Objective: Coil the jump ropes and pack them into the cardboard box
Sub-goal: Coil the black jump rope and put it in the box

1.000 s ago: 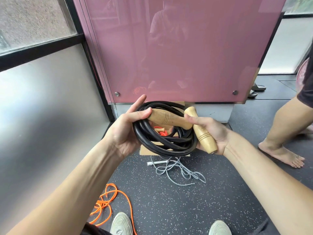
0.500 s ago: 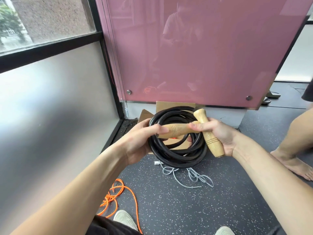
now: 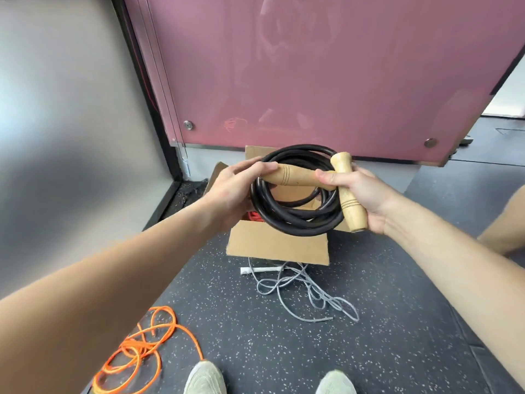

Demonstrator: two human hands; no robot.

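Two bare hands hold one black rope (image 3: 295,220), wound into a round coil, in the air above the open box (image 3: 277,245).

Head view. The left hand (image 3: 235,191) is closed on the left side of the coil, its thumb pressed on the end of one wooden handle (image 3: 295,177) that lies level across the loops. The right hand (image 3: 360,194) grips the coil's right side together with the second handle (image 3: 348,191), which stands nearly upright and crosses the end of the first; thumb and forefinger pinch the place where the two meet. The coil hangs tilted toward the viewer, its lower arc in front of the box's near flap.

The box sits on the speckled dark floor (image 3: 383,322), against the base of a pink panel (image 3: 326,72), flaps spread. Something orange-red (image 3: 254,216) shows inside it, at the left, mostly hidden by the coil.

Just in front of the box a grey rope (image 3: 306,291) lies loose and tangled, a white handle (image 3: 261,270) at its left end. An orange rope (image 3: 136,351) lies in loose loops near the left shoe (image 3: 204,378); the right shoe (image 3: 335,383) stands apart. A second person's bare leg (image 3: 505,226) shows at the right edge.
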